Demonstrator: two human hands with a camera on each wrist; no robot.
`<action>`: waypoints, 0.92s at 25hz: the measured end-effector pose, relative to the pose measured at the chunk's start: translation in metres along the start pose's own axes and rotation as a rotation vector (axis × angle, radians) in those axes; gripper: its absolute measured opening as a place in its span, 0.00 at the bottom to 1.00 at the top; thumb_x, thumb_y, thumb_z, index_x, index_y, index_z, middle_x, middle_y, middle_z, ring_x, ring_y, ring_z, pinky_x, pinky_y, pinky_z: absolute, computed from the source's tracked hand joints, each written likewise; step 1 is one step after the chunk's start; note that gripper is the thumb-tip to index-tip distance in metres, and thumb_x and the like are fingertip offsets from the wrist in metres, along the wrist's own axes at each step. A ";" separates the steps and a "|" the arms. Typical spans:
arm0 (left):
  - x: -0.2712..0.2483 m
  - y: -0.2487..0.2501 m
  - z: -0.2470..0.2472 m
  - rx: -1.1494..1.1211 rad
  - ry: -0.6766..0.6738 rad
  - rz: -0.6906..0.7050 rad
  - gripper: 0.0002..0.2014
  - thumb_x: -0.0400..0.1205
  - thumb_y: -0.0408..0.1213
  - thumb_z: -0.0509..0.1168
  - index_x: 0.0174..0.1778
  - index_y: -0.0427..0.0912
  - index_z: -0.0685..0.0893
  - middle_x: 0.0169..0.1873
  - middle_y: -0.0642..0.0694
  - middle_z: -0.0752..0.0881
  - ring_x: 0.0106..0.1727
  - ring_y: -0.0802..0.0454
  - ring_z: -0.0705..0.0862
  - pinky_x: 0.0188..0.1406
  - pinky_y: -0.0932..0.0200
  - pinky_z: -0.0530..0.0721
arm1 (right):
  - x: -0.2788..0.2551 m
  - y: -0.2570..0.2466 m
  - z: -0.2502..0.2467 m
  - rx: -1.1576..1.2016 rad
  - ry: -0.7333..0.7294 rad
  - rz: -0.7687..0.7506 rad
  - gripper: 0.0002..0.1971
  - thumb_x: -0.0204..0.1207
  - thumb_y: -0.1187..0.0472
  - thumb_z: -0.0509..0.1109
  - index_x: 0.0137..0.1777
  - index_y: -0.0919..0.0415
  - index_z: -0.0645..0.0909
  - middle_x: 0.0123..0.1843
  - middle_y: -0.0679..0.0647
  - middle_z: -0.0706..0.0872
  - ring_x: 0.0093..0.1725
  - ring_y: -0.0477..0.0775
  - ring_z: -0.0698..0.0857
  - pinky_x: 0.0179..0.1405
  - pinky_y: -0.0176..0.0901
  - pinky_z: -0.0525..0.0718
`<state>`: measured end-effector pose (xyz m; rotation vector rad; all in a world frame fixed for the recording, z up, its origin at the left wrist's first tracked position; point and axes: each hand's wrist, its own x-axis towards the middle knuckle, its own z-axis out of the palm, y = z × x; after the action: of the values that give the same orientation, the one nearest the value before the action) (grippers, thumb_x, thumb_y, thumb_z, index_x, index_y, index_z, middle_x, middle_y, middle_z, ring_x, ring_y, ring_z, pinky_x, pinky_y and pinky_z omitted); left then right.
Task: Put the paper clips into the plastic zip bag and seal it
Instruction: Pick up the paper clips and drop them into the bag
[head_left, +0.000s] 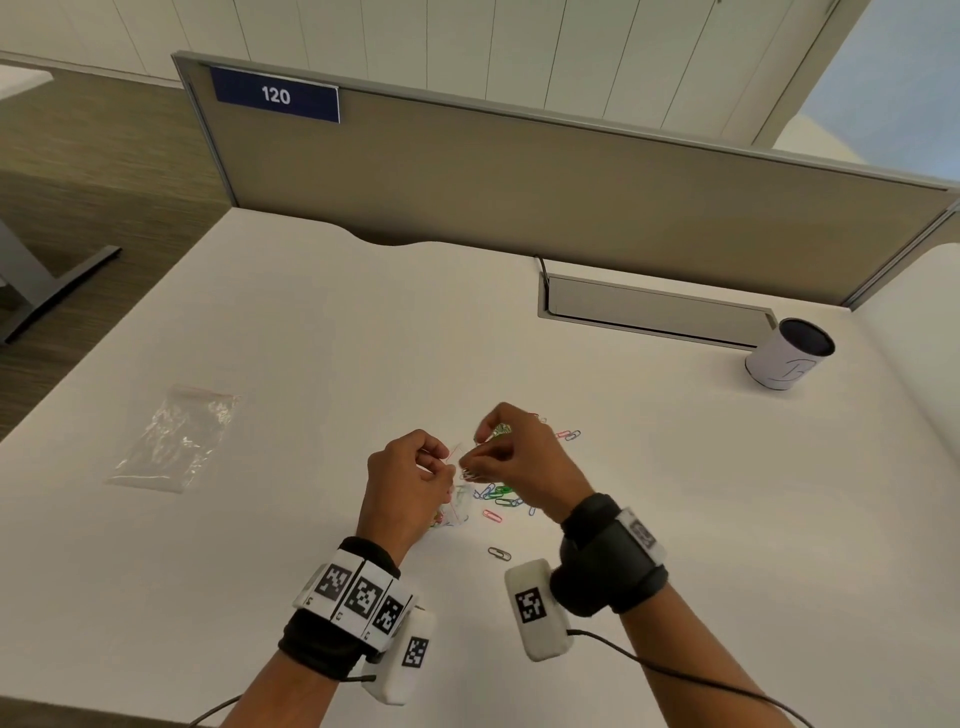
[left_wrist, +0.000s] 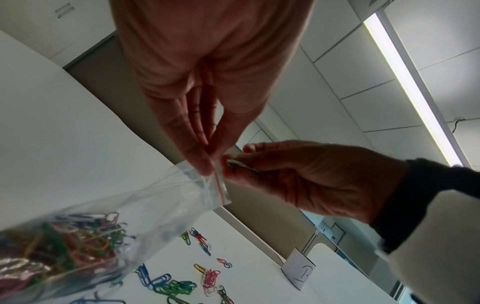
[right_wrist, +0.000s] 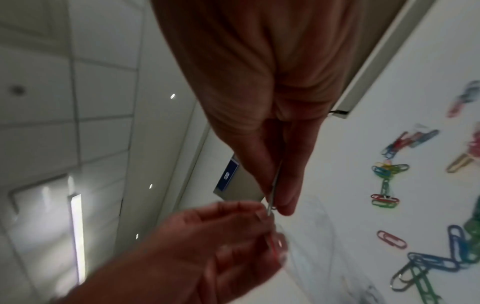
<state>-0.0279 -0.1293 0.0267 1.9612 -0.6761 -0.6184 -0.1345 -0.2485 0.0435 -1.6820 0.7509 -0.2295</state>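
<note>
My left hand (head_left: 441, 462) pinches the mouth of a clear zip bag (left_wrist: 155, 205) by its red-striped rim (left_wrist: 219, 185) and holds it above the table. The bag hangs down with several coloured paper clips (left_wrist: 64, 246) inside. My right hand (head_left: 475, 457) is right beside the bag's mouth. Its thumb and fingers pinch a grey paper clip (left_wrist: 241, 165), which shows edge-on in the right wrist view (right_wrist: 272, 195). More loose paper clips (head_left: 498, 496) lie on the white table (head_left: 311, 338) under and beyond my hands.
A second, empty clear plastic bag (head_left: 171, 436) lies flat at the left of the table. A white cup (head_left: 787, 353) stands at the far right beside a grey cable hatch (head_left: 649, 312). A beige partition (head_left: 519, 182) closes the back edge.
</note>
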 end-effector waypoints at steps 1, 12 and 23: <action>0.000 0.001 -0.001 0.007 0.001 0.001 0.05 0.76 0.28 0.72 0.46 0.37 0.84 0.38 0.40 0.88 0.32 0.47 0.91 0.37 0.49 0.93 | 0.003 -0.001 0.008 -0.101 -0.009 -0.004 0.11 0.73 0.70 0.74 0.48 0.64 0.73 0.45 0.68 0.91 0.43 0.60 0.92 0.48 0.49 0.92; -0.003 -0.002 -0.008 -0.027 0.020 -0.017 0.04 0.77 0.29 0.71 0.46 0.38 0.84 0.38 0.39 0.88 0.33 0.47 0.91 0.36 0.47 0.93 | 0.002 -0.005 0.021 -0.092 0.021 0.002 0.08 0.75 0.73 0.63 0.52 0.64 0.75 0.54 0.62 0.90 0.55 0.54 0.89 0.47 0.46 0.87; -0.005 -0.004 -0.011 -0.047 0.023 0.014 0.03 0.75 0.26 0.71 0.42 0.36 0.84 0.33 0.41 0.88 0.28 0.47 0.91 0.38 0.42 0.92 | 0.010 0.102 -0.042 -0.805 -0.066 0.207 0.42 0.67 0.53 0.80 0.79 0.45 0.64 0.83 0.55 0.62 0.81 0.62 0.58 0.79 0.59 0.64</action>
<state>-0.0235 -0.1178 0.0284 1.9162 -0.6546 -0.5975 -0.1851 -0.2955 -0.0434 -2.3220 1.0390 0.3201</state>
